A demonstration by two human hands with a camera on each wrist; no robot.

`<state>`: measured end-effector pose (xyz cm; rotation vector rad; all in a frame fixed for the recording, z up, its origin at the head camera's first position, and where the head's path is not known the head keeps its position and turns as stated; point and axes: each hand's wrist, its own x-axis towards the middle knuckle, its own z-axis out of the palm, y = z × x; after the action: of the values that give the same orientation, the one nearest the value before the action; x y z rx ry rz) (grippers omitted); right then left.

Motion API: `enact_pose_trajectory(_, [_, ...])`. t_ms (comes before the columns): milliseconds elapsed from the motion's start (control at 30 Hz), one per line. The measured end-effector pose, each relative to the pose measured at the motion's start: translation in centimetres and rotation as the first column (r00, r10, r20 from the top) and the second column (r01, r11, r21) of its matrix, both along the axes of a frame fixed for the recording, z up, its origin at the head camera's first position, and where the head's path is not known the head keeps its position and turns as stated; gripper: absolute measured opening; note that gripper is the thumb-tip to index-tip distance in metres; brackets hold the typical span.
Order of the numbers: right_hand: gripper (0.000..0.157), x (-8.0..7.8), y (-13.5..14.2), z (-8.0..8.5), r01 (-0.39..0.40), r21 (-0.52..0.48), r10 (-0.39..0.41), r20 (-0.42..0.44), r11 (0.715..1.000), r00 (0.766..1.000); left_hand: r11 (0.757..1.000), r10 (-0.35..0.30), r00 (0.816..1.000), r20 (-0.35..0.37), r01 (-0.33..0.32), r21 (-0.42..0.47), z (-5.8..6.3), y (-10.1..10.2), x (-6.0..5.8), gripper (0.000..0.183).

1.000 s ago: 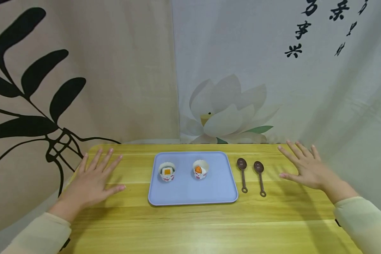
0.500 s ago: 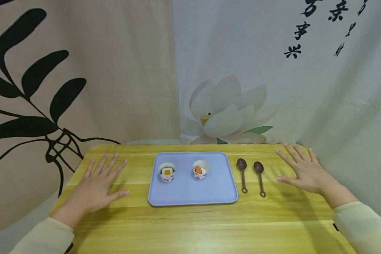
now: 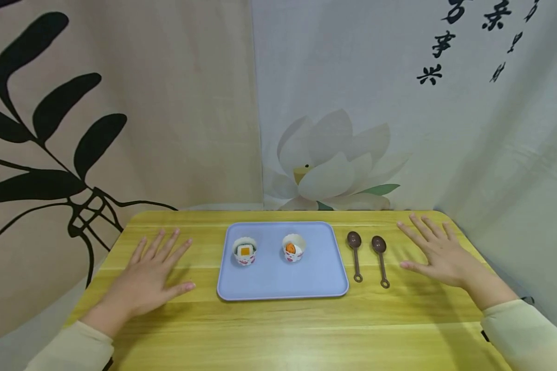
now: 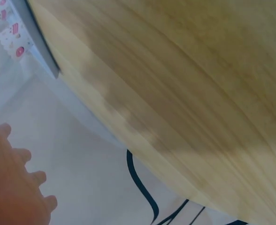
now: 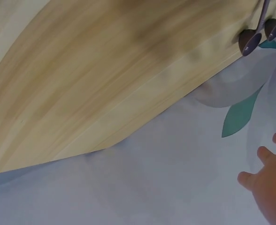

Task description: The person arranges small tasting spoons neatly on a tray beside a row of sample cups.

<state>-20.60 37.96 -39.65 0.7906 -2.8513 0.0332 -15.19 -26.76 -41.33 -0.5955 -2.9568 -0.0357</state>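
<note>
My left hand [image 3: 150, 278] is spread over the table's left side, fingers straight, holding nothing. On the right, my right hand [image 3: 438, 255] also has its fingers spread and nothing in it; the spoons are what it is nearest to. Between the hands lies a pale blue tray [image 3: 283, 281]. Two small patterned paper cups stand on it: the left cup [image 3: 246, 259] holds a white piece with an orange-yellow square on top, the right cup [image 3: 295, 252] an orange and white piece. Right of the tray lie two brown spoons, one nearer the tray [image 3: 355, 247] and one farther right [image 3: 379, 252], bowls away from me.
The wooden table [image 3: 278, 335] has rounded far corners. Right behind it hangs a curtain [image 3: 190, 103] printed with dark leaves, a pale lotus and black characters. Pale sleeves [image 3: 71, 348] cover both forearms.
My left hand has moved right and a little toward me. My right hand has shifted slightly left and toward me. The tray, cups and spoons stay in place.
</note>
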Motion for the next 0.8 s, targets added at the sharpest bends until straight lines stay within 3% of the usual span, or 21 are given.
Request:
enact_pose_trajectory(333, [0.088,0.6,-1.4,-0.3,0.017,-0.027,-0.015,0.087,0.999,0.996,0.998,-0.017,0.998,0.060,0.013,0.062,-0.4,1.3,0.5,0.088])
enact_pose_trajectory(800, [0.086,1.0,-2.8,-0.7,-0.007,-0.061,0.012,0.086,0.998,0.996,0.994,-0.041,0.996,0.077,0.033,0.104,-1.0,2.5,0.6,0.086])
